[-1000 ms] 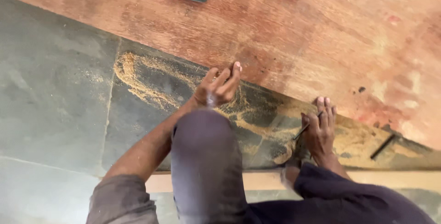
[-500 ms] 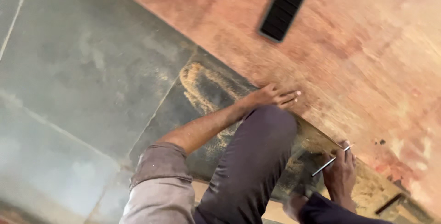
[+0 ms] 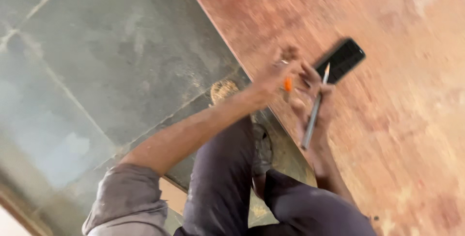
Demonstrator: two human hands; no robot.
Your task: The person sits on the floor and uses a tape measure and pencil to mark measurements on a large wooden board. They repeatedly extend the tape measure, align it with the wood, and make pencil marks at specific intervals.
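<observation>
While the right hand [image 3: 315, 100] pinches a thin pencil [image 3: 314, 110], light and stiff, best gripped mid-shaft, the left hand [image 3: 273, 76] closes on something small and orange [image 3: 287, 84] near the phone [image 3: 341, 60] on the plywood board [image 3: 387, 120].

We see the left hand [image 3: 275, 74] and the right hand [image 3: 310, 98] close together above the reddish board [image 3: 387, 120]. The right hand grips a pencil [image 3: 315, 107], tip pointing far. A small orange thing [image 3: 287, 84] sits between the hands; which hand holds it, we cannot tell. A black phone [image 3: 341, 60] lies on the board just beyond. Sawdust [image 3: 223, 90] lies on the grey floor [image 3: 111, 57] at left.
</observation>
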